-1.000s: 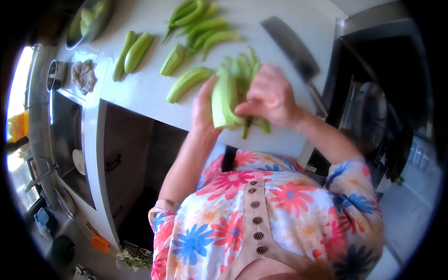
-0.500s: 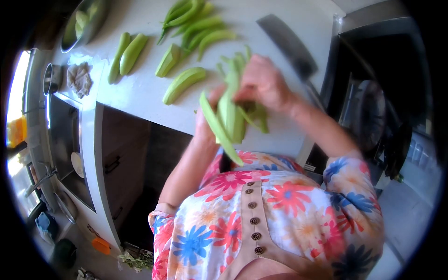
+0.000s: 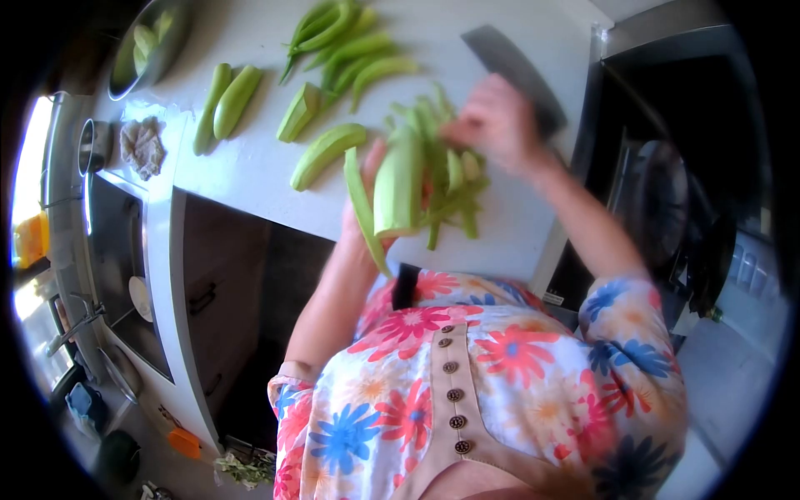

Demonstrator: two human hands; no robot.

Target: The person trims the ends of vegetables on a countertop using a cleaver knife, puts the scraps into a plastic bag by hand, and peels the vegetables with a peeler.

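Observation:
In the head view my left hand point(image 3: 360, 218) is closed around a thick, pale green gourd point(image 3: 398, 187) with a flat cut end toward me. A long green peel strip point(image 3: 361, 208) hangs beside the gourd, over that hand. My right hand point(image 3: 502, 125) is to the right of the gourd, apart from it, its fingers bent together over the peelings; motion blur hides what they hold, if anything. Green peelings point(image 3: 462, 202) lie heaped on the white counter point(image 3: 508, 242) between and below the hands. Just beyond my right hand lies a broad-bladed knife point(image 3: 517, 75).
Left of the hands lie a curved gourd piece point(image 3: 329, 156), a shorter cut piece point(image 3: 298, 112) and two whole long gourds point(image 3: 237, 102). Green peppers point(image 3: 333, 29) are farther back. A metal bowl point(image 3: 171, 54) and a crumpled cloth point(image 3: 142, 148) stand left; a dark stove point(image 3: 683, 108) is right.
My right hand has moved off the gourd, up and to the right. The gourd has turned more upright and shifted slightly left, and the hanging peel strip moved left with it.

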